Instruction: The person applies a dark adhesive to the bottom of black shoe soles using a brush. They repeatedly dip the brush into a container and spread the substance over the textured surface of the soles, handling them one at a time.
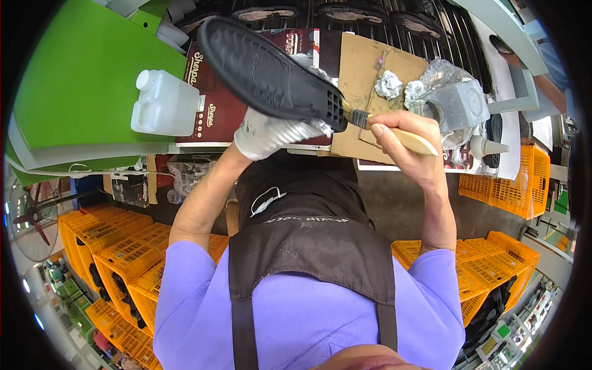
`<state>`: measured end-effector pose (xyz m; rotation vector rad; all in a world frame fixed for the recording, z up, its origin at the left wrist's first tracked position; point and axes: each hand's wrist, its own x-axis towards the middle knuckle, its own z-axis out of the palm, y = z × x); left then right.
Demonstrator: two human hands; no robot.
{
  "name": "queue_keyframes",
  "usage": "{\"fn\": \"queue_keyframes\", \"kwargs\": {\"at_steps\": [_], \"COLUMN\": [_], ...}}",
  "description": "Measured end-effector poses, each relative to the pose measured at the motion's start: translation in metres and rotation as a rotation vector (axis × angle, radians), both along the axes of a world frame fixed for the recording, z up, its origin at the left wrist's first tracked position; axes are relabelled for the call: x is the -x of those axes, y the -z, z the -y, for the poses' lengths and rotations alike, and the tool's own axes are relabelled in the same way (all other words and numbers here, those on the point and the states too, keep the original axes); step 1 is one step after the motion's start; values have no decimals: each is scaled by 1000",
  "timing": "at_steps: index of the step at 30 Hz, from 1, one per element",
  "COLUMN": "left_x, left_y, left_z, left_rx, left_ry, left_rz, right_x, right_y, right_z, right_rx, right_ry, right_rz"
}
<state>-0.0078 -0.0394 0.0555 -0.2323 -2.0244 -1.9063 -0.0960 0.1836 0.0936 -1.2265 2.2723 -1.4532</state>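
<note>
A black shoe sole (271,77) lies tilted across my left hand (271,132), which wears a white knit glove and grips it from below. The grid of square hollows at its heel end points toward my right. In my bare right hand (410,139) is a paintbrush (419,143) with a pale wooden handle. Its bristles touch the edge of the sole's heel. My left fingers are mostly hidden under the sole.
A white plastic jug (165,102) stands at the left beside a green panel (92,74). Cardboard (354,68), crumpled foil (388,84), a cut-open clear container (459,103) and a nozzle bottle (487,147) sit at the right. More soles (348,13) rest on rollers beyond. Orange crates (505,182) stand around.
</note>
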Motion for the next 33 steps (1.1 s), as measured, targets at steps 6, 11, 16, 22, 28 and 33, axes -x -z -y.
{"fn": "queue_keyframes", "kwargs": {"at_steps": [6, 11, 16, 22, 28, 33], "left_x": [-13, -6, -4, 11, 17, -10], "left_y": [11, 26, 28, 27, 46, 22], "left_z": [2, 5, 12, 17, 25, -4], "left_rx": [-6, 181, 457, 800, 660, 184], "left_ry": [18, 24, 30, -107, -92, -6], "left_rz": [59, 1, -230, -588, -418, 58], "right_x": [0, -2, -11, -28, -23, 11], "right_y": [-7, -16, -19, -24, -24, 8], "right_z": [12, 22, 22, 16, 7, -20], "right_rx": [-20, 6, 43, 6, -34, 642], "right_ry": [120, 131, 100, 20, -39, -90], "right_rz": [357, 435, 503, 444, 884, 937]}}
